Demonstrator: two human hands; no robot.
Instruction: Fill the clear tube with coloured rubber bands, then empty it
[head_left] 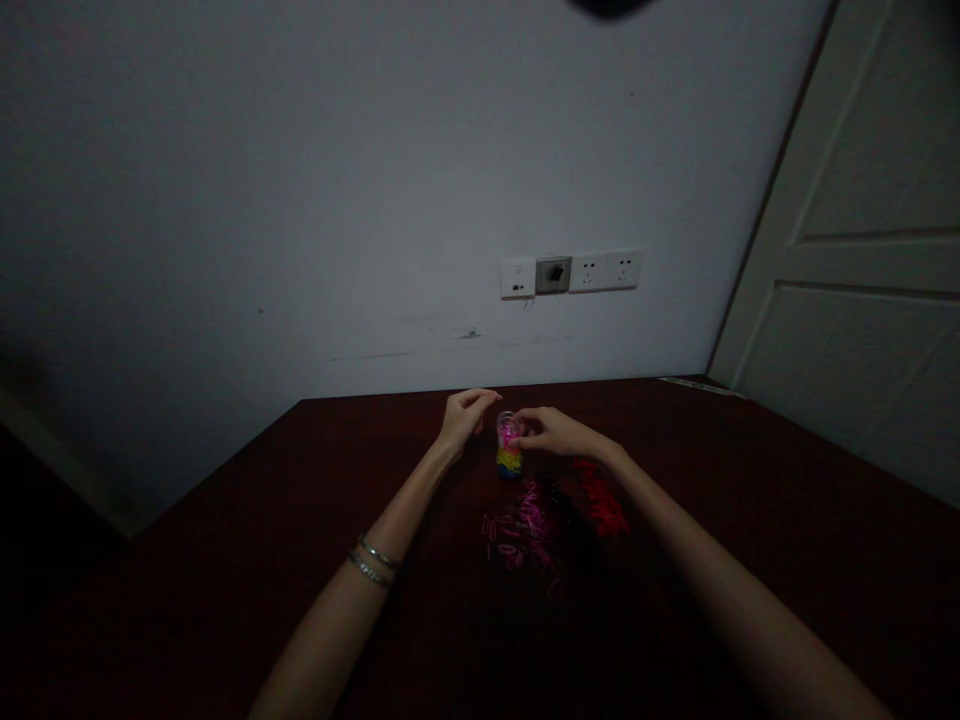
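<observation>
Dimly lit, a dark reddish-brown table (225, 540) stretches from the left side to the right, backed by a pale wall (315, 200) with faint scuff marks. Coming up from the lower left is a bare forearm with two bracelets (373, 562) at the wrist; it ends in the left hand (463, 418), bent over above the table, its fingers drawn in towards the thumb. Whether something small is pinched there cannot be told. Right of its fingertips, near the middle, a small clear jar (509, 460) stands upright on the table, with layers of blue, yellow and bright pink inside. Nearer the viewer lie scattered pink loops (508, 540), then a purple heap (534, 525), a black heap (566, 505) and a red heap (602, 500), side by side. The right hand (556, 430), reaching in from the lower right, has the jar by its right side, thumb and fingers curved and partly closed on it. Above, a row of wall sockets (606, 270) is fixed; at far right stands a panelled door (862, 220).
</observation>
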